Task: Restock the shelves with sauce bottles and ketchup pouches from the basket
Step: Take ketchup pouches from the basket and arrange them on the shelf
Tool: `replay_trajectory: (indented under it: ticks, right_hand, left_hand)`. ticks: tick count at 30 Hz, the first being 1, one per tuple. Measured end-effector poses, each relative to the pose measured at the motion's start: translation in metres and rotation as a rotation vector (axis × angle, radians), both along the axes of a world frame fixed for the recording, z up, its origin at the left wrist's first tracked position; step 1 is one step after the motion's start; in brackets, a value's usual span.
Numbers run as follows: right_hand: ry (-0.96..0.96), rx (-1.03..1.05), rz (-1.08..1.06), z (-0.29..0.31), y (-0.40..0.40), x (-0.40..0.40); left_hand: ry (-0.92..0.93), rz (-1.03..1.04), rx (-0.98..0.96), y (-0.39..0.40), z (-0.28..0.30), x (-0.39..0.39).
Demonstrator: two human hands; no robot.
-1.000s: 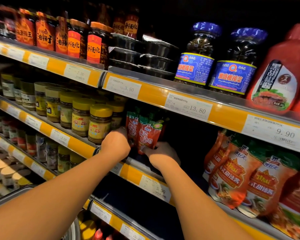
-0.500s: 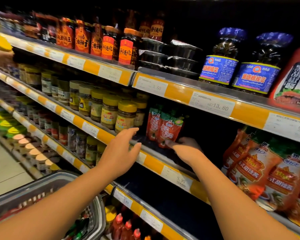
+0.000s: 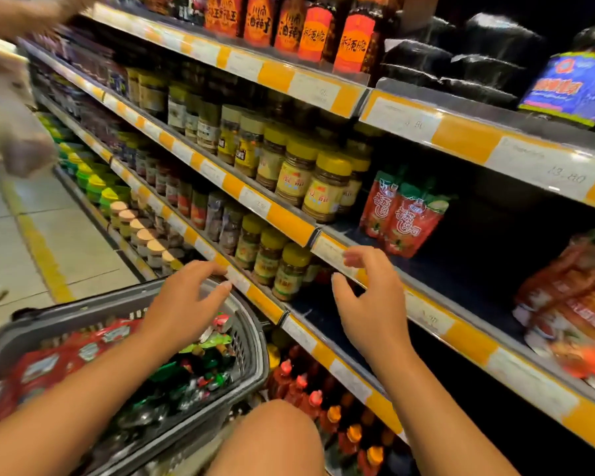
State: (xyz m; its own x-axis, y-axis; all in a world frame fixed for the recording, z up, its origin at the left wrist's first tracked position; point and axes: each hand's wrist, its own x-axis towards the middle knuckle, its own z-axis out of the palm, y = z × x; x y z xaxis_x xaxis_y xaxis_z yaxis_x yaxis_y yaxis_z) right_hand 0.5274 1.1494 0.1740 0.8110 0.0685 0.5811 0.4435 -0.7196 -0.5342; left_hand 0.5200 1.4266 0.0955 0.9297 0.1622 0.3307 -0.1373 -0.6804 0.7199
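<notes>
Now both hands, left (image 3: 182,305) and right (image 3: 368,304), empty above basket (image 3: 244,341).

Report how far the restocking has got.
Done: a few red pouches stand on the shelf. In hand: nothing; left hand hovers over the basket, right hand empty by the shelf edge. Left: the basket holds many pouches and bottles; dark shelf space remains.
</notes>
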Motion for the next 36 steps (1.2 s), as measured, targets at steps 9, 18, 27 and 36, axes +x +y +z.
replay_trajectory:
  ticks: [9, 18, 27, 36]
  right_hand:
    - [0.334, -0.003, 0.256, -0.087, 0.109, -0.005]
    - [0.550, -0.090, 0.316, -0.158, 0.173, 0.006]
    - [0.704, -0.207, 0.279, -0.201, 0.203, 0.040]
    - [0.584, -0.290, 0.194, -0.217, 0.231, 0.067]
  left_hand:
    - [0.136, 0.229, -0.105, 0.086, -0.060, -0.030]
    - [0.239, 0.353, -0.064, 0.148, -0.116, -0.054]
    - [0.305, 0.385, -0.087, 0.169, -0.152, -0.053]
    - [0.424, 0.415, -0.028, 0.172, -0.174, -0.016]
